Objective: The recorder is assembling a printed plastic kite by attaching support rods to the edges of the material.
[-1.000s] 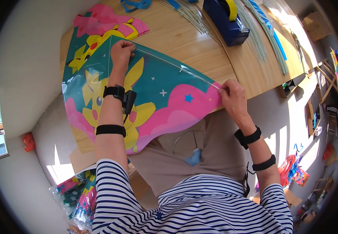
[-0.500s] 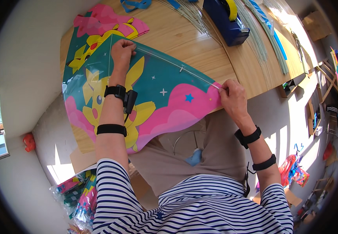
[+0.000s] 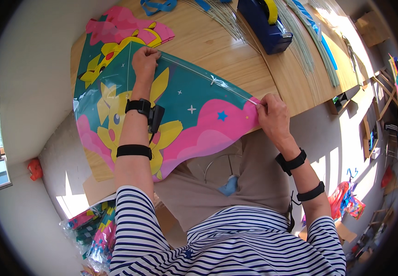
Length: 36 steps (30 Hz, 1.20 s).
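A printed kite sail (image 3: 194, 124), green and pink with a yellow cartoon figure, lies across the wooden table and overhangs its near edge towards my lap. Along its upper right edge runs a thin pale rod (image 3: 190, 68). My left hand (image 3: 144, 64) is closed at the far end of that edge, fingertips pressed together on the sail's edge; the grip's inside is hidden. At the sail's right corner, my right hand (image 3: 274, 115) pinches the edge by the rod's end between thumb and fingers.
More printed sails (image 3: 125, 27) lie at the far left. A dark blue tape dispenser (image 3: 265, 30) with yellow tape stands at the back, near bundles of thin rods (image 3: 300, 46) and a blue strip (image 3: 160, 6). Plastic-wrapped packs (image 3: 95, 234) sit low on the left.
Both hands keep their places on the sail's edge, with only a slight shift of my left forearm to the right. Light glints more on the edge between them.
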Available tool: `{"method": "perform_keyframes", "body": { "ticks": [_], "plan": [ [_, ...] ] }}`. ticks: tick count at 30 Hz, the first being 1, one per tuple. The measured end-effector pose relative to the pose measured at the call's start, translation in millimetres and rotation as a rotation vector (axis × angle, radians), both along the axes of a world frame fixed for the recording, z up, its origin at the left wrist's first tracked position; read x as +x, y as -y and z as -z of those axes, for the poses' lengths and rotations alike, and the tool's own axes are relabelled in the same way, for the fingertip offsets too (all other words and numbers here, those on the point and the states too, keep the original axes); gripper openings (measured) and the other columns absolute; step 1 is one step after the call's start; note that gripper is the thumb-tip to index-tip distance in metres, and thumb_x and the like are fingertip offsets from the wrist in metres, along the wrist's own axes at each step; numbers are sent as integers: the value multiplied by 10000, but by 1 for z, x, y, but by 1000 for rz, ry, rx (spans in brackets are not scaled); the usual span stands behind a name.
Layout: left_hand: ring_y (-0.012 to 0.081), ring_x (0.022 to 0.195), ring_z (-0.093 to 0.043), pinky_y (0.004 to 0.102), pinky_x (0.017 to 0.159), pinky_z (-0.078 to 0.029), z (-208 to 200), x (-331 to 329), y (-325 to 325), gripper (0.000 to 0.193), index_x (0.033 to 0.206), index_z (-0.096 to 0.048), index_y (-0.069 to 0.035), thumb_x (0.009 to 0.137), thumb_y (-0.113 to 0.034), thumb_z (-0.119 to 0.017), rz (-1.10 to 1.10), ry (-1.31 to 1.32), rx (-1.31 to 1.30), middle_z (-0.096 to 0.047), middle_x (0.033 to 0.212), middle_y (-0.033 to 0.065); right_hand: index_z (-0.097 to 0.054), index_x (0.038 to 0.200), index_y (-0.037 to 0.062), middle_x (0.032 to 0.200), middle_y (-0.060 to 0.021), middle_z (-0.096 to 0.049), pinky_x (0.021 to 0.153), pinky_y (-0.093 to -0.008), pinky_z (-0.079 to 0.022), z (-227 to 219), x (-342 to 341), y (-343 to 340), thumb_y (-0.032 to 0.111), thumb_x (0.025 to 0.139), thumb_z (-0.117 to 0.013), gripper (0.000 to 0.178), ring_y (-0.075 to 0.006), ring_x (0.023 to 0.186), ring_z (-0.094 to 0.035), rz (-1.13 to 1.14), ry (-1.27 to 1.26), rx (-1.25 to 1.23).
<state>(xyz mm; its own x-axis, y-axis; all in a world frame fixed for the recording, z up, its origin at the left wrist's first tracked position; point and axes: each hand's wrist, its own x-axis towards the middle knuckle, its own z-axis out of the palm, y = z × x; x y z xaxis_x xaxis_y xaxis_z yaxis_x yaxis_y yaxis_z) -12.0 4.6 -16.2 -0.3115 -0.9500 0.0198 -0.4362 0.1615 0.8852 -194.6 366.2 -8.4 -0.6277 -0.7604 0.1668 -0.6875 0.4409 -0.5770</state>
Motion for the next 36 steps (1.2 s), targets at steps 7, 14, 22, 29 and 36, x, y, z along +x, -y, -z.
{"method": "perform_keyframes", "body": {
  "ticks": [7,14,22,29,36],
  "plan": [
    [182,696,-655,336,667,-511,5,-4,3,162,875,-717,-20,769,-119,-789,-56,149,-56,-712,799,74,-592,810,35,837,-159,-628,689,-490,-503,-1,0,0,115,834,-670,114,-379,804,-630,0,4,2],
    [245,814,-699,388,750,-525,9,-5,2,162,864,-740,-94,744,-188,-795,-92,277,-141,-738,849,62,-588,816,41,834,-158,-626,682,-486,-505,-1,1,0,115,829,-672,113,-378,796,-631,-2,6,9],
    [206,754,-680,346,724,-520,3,-13,-6,214,895,-713,-33,737,-132,-817,-165,363,-246,-716,807,92,-586,818,41,834,-157,-627,683,-481,-508,-1,1,0,113,827,-666,107,-375,791,-634,3,1,5],
    [202,690,-660,351,662,-518,3,-5,2,216,914,-696,-26,739,-89,-808,-175,368,-277,-696,796,92,-588,820,38,836,-159,-630,676,-481,-509,-3,2,0,115,832,-665,110,-375,791,-637,2,4,8],
    [303,905,-688,414,776,-525,-13,15,-6,171,947,-690,-23,829,-140,-734,-62,282,-318,-712,970,145,-586,804,35,822,-162,-634,670,-481,-510,1,1,1,104,821,-655,99,-376,772,-638,19,-21,7]
  ]
}}
